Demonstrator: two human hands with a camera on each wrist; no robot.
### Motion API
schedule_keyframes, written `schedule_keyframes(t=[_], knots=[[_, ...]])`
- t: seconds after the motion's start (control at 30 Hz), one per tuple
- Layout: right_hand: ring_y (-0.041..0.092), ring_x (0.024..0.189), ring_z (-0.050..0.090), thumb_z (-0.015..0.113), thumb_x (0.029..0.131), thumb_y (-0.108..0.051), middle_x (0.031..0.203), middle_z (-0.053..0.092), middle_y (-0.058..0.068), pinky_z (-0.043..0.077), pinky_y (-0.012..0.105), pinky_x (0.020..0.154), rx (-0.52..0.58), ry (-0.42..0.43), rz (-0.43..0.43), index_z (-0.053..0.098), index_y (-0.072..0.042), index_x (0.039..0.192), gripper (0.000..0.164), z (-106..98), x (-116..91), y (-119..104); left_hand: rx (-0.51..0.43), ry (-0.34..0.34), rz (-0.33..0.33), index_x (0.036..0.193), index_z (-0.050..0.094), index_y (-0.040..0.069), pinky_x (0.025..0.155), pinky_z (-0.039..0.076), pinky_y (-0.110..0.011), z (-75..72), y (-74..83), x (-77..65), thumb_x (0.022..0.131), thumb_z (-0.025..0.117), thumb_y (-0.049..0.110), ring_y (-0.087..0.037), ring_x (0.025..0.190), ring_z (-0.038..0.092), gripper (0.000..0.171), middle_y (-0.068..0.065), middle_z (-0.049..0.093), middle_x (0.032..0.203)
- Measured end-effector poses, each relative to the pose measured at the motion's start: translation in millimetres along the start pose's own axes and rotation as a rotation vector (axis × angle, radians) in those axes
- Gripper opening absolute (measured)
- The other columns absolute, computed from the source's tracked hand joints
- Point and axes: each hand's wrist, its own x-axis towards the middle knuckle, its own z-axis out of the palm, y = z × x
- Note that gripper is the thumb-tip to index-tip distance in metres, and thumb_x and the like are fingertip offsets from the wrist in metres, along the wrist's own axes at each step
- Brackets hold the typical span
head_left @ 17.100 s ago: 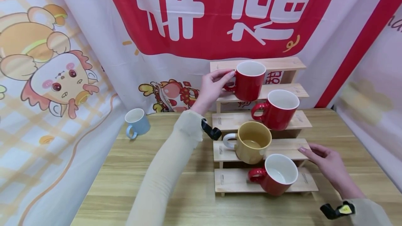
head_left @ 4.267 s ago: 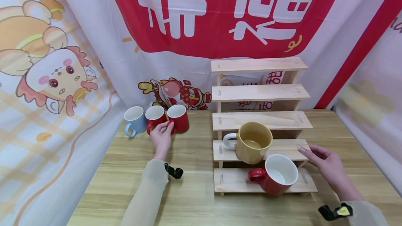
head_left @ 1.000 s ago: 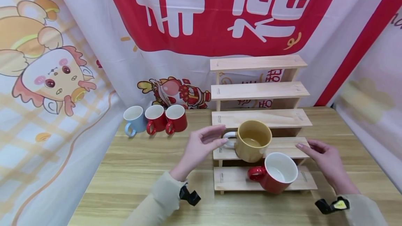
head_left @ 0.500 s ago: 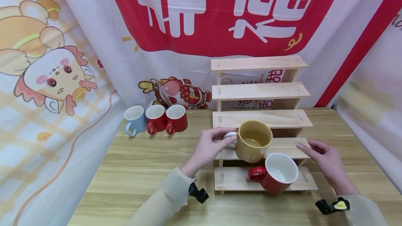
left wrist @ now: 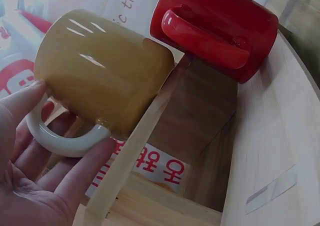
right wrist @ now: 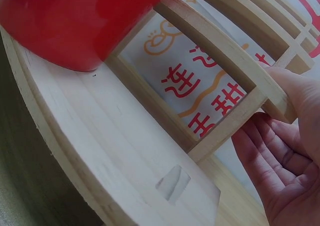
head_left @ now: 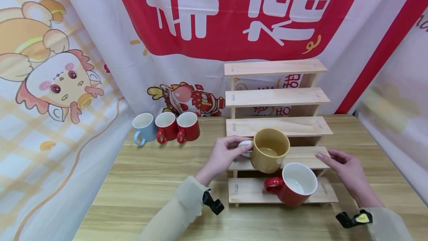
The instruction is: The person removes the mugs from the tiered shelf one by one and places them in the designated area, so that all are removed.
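A mustard-yellow mug (head_left: 269,152) with a white handle (left wrist: 65,142) stands on the second step of the wooden tiered rack (head_left: 277,126). My left hand (head_left: 223,155) holds that handle, thumb at the mug's wall and fingers behind the handle in the left wrist view. On the lowest step sits a red mug (head_left: 294,189), white inside, its handle pointing left. My right hand (head_left: 346,170) grips the right end of the second step, with the thumb on top and the fingers (right wrist: 270,151) below the board in the right wrist view.
At the back left of the wooden table (head_left: 150,181), a light blue mug (head_left: 145,129) and two red mugs, the left one (head_left: 167,127) and the right one (head_left: 188,127), stand side by side. A printed cloth (head_left: 180,70) hangs close behind the rack.
Two red mugs have gone from the rack's upper steps to beside the blue mug. My left hand has since come right and taken the yellow mug's handle; my right hand stays put.
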Motion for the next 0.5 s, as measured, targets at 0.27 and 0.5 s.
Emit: schedule_keyframes(t=[0.27,0.5], knots=[[-0.003,0.092,0.053,0.073,0.095,-0.046,0.11,0.06,-0.006,0.052,0.012,0.071,0.003,-0.004,-0.026,0.051,0.008,0.142,0.075,-1.5,-0.9,-0.6,-0.032,0.001,-0.005,0.111,0.078,0.011,0.055,0.05,-0.026,-1.0,-1.8,2.8,0.093,0.079,0.023,-0.022,0.083,0.073,0.023,-0.005,0.077,0.1],[-0.003,0.092,0.054,0.073,0.095,-0.045,0.11,0.06,-0.005,0.052,0.013,0.071,0.006,-0.011,-0.032,0.05,0.009,0.142,0.075,-2.4,0.7,0.8,-0.028,0.004,-0.012,0.111,0.078,0.013,0.054,0.049,-0.027,-1.8,-1.7,3.0,0.093,0.078,0.026,-0.023,0.084,0.072,0.022,-0.004,0.077,0.101]])
